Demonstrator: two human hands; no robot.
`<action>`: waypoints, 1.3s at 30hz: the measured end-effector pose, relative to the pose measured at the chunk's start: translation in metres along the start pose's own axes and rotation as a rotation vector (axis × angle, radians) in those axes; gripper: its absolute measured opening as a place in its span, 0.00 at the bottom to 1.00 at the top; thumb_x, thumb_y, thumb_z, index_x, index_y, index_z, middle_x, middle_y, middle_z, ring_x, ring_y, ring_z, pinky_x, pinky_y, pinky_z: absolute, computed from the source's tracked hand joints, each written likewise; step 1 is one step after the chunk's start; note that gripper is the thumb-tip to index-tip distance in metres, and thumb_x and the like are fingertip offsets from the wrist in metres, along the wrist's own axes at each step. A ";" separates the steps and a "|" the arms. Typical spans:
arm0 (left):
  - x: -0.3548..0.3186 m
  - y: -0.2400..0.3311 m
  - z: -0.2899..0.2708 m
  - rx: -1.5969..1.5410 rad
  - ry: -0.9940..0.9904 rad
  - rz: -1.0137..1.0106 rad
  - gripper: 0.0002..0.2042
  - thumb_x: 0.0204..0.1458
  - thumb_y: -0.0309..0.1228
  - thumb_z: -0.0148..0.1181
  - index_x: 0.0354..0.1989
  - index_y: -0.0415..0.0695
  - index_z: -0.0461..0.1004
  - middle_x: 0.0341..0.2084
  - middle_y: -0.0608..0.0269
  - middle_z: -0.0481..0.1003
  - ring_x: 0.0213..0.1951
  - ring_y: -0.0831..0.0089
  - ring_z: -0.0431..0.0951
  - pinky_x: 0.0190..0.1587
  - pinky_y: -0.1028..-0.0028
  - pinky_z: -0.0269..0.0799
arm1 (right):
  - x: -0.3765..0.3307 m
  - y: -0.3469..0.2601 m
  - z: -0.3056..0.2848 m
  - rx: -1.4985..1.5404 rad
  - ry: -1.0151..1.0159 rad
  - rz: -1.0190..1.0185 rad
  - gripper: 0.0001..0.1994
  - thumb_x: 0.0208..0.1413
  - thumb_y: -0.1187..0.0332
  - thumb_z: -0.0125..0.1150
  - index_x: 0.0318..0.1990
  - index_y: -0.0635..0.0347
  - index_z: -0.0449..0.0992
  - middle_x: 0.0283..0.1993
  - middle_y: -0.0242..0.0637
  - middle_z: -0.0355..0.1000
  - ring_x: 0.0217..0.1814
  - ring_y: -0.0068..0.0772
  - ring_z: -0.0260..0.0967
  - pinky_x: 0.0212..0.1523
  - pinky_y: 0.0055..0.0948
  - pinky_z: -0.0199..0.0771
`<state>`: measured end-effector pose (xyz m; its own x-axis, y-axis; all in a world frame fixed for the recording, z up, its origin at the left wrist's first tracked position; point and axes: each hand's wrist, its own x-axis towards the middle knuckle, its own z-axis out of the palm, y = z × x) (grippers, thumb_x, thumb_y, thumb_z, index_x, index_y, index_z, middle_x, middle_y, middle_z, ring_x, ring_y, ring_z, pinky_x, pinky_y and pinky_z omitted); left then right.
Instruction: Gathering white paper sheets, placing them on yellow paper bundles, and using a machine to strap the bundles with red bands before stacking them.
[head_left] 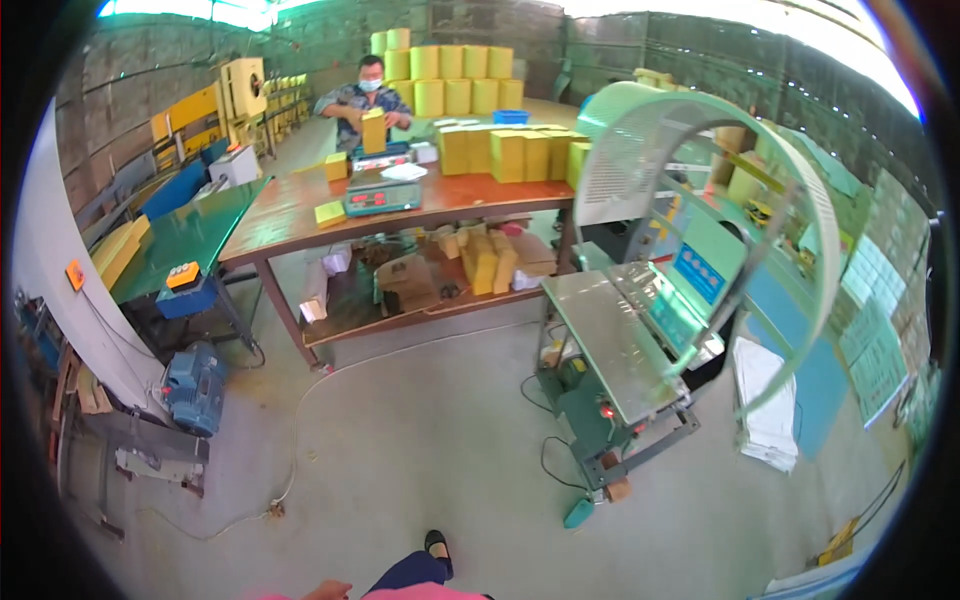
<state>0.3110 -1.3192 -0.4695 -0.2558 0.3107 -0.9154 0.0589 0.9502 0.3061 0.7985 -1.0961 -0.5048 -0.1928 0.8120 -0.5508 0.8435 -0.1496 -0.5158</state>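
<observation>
My left hand (pixel 328 591) just enters at the lower edge, beside my dark trouser leg and pink top. Most of it is cut off, so whether its fingers are curled or apart does not show. Nothing held can be seen at it, and only the grey floor (pixel 400 440) lies in front. My right hand is out of the picture. One black shoe (pixel 437 545) of mine stands on the floor. Across the room a masked co-worker (pixel 366 100) holds a yellow block-shaped pack (pixel 374 131) above a scale on a red-brown table (pixel 470 196).
A teal scale (pixel 382 197) and yellow packs (pixel 520 155) are on the table. To the right stands a sealing machine (pixel 690 290) with a steel worktop (pixel 610 340) and curved guard. A green conveyor (pixel 190 235) and blue motor (pixel 195 388) stand left. A cable (pixel 297 430) crosses the floor.
</observation>
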 end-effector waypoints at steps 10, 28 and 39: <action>0.041 0.244 -0.141 -0.450 0.192 0.334 0.16 0.55 0.43 0.57 0.40 0.41 0.73 0.27 0.63 0.73 0.28 0.72 0.75 0.29 0.69 0.74 | 0.100 -0.225 -0.068 0.298 -0.023 -0.189 0.18 0.57 0.57 0.54 0.50 0.53 0.80 0.46 0.42 0.79 0.47 0.36 0.76 0.51 0.36 0.74; -0.028 0.879 -0.243 -0.252 0.203 1.019 0.14 0.61 0.33 0.52 0.48 0.36 0.74 0.39 0.63 0.78 0.40 0.76 0.78 0.45 0.73 0.74 | 0.523 -0.474 -0.371 0.301 -0.055 -0.279 0.14 0.58 0.63 0.55 0.43 0.64 0.80 0.32 0.34 0.78 0.31 0.24 0.73 0.32 0.25 0.71; 0.008 1.165 -0.400 -0.485 0.134 1.310 0.14 0.62 0.36 0.53 0.43 0.35 0.75 0.38 0.60 0.77 0.38 0.73 0.78 0.44 0.73 0.75 | 0.667 -0.830 -0.544 0.434 0.173 -0.849 0.16 0.59 0.68 0.57 0.52 0.66 0.74 0.46 0.47 0.76 0.49 0.31 0.74 0.51 0.28 0.72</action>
<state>-0.0085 -0.2198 -0.0161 -0.3661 0.9222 0.1247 -0.0043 -0.1357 0.9907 0.2423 -0.1235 -0.0877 -0.5465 0.8125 0.2029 0.1927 0.3578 -0.9137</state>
